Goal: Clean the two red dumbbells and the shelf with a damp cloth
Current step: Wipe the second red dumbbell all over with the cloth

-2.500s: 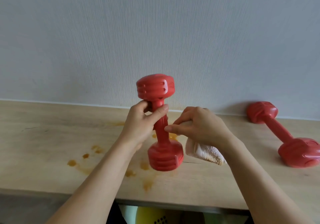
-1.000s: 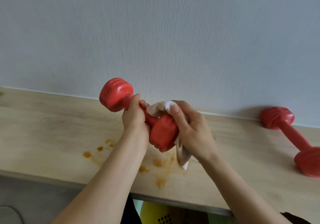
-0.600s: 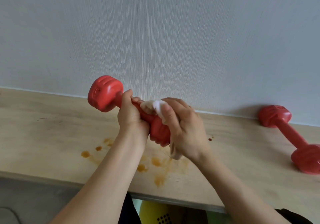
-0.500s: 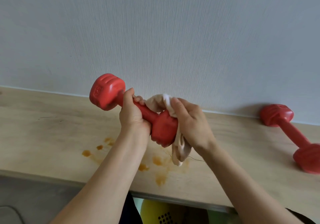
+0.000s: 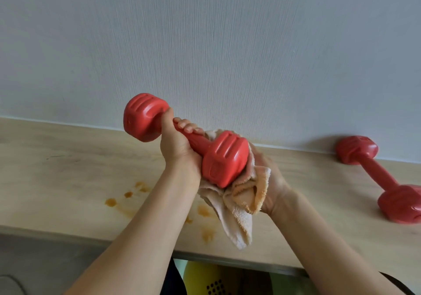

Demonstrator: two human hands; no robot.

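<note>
My left hand (image 5: 176,149) grips the handle of a red dumbbell (image 5: 224,158), held tilted in the air above the wooden shelf (image 5: 68,169). My right hand (image 5: 272,183) holds a beige cloth (image 5: 239,199) bunched under and behind the dumbbell's near head; a corner of the cloth hangs down. The fingers of my right hand are hidden behind the cloth and the dumbbell. A second red dumbbell (image 5: 382,178) lies on the shelf at the right, against the wall.
Several orange-brown stains (image 5: 128,195) mark the shelf below my hands. A pale wall (image 5: 205,44) rises straight behind the shelf. Under the shelf's front edge a yellow perforated container (image 5: 205,280) shows.
My right hand has slid from the top of the near dumbbell head to its underside, and the cloth now cups that head from below. The dumbbell has turned slightly in my left hand.
</note>
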